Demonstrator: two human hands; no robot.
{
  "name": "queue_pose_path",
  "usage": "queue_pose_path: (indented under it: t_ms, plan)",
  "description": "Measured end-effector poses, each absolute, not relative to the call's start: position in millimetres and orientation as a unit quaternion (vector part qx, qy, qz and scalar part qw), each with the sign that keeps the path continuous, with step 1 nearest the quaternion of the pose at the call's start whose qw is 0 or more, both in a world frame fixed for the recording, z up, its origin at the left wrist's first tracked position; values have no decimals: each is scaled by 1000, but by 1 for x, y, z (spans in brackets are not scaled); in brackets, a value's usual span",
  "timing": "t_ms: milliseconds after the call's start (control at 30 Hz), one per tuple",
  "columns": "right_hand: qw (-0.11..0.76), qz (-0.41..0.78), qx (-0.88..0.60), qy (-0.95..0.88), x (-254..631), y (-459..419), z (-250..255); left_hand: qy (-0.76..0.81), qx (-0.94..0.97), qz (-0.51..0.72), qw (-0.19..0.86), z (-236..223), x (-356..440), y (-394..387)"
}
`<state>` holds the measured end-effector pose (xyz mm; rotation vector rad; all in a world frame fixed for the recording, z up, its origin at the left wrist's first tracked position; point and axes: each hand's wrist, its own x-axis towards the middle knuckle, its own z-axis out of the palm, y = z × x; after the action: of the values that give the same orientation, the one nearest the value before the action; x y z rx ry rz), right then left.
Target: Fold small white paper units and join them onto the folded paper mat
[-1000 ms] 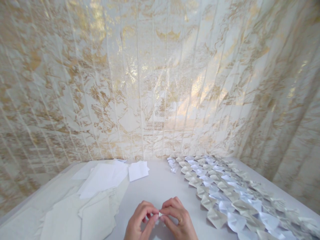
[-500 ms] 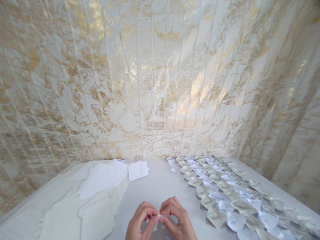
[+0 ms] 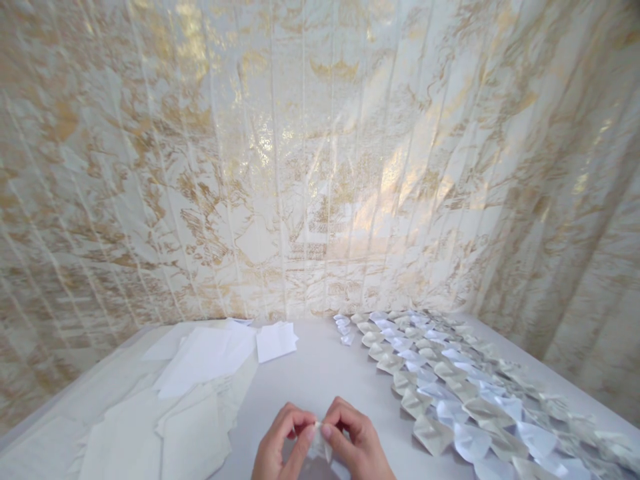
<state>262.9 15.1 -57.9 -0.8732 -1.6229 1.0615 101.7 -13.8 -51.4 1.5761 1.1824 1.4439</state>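
Note:
At the bottom middle, my left hand (image 3: 286, 440) and my right hand (image 3: 354, 437) meet over the table, thumbs and index fingertips pinched close together. Between them they grip a small piece of white paper (image 3: 326, 448), whose folded lower part shows below the fingertips. The rest of the piece is hidden by my fingers. To the right lie rows of folded paper petals (image 3: 434, 435), some white and some cream. A small stack of white paper squares (image 3: 276, 343) sits ahead of my left hand.
Loose piles of cream paper sheets (image 3: 193, 427) and white sheets (image 3: 197, 360) cover the left side of the table (image 3: 307, 373). A few small white folded pieces (image 3: 343, 329) rest near the back edge. A patterned curtain (image 3: 310, 167) hangs behind and to the right.
My fingertips have shifted slightly, the right hand a little to the right. More of the paper now shows below the fingers. Everything on the table stays in place.

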Motion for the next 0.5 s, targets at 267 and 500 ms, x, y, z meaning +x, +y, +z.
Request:
queue_pose_path:
  t_ms: [267,500]
  plan:
    - [488,471,-341,-651,262,18,-66,460,639,532,311,-62,99,-7]
    - [514,400,-349,-674,264,15,-56,461,657,523,287,-73,102,-5]
